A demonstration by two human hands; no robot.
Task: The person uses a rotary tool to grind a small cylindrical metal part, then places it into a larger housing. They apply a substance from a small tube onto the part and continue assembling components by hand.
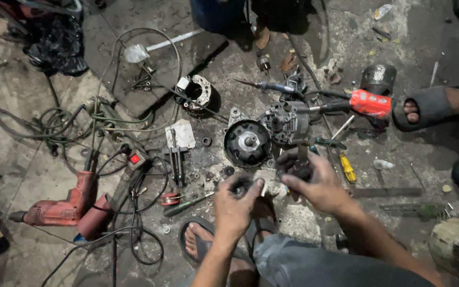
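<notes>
My left hand (pixel 236 204) is closed around a small dark round metal part (pixel 240 187), held above my sandalled foot (pixel 200 242). My right hand (pixel 317 183) grips another dark greasy part (pixel 295 166) just to the right, fingers curled on it. The two hands sit close together, nearly touching. Just beyond them on the concrete floor lie a round black motor housing (pixel 247 142) and a grey finned motor assembly (pixel 287 122).
A red power drill (pixel 62 207) and tangled cables (pixel 134 223) lie at the left. A red-handled tool (pixel 368 102), screwdrivers (pixel 346 167) and a stator ring (pixel 195 91) are scattered about. Another person's sandalled foot (pixel 431 106) rests at the right.
</notes>
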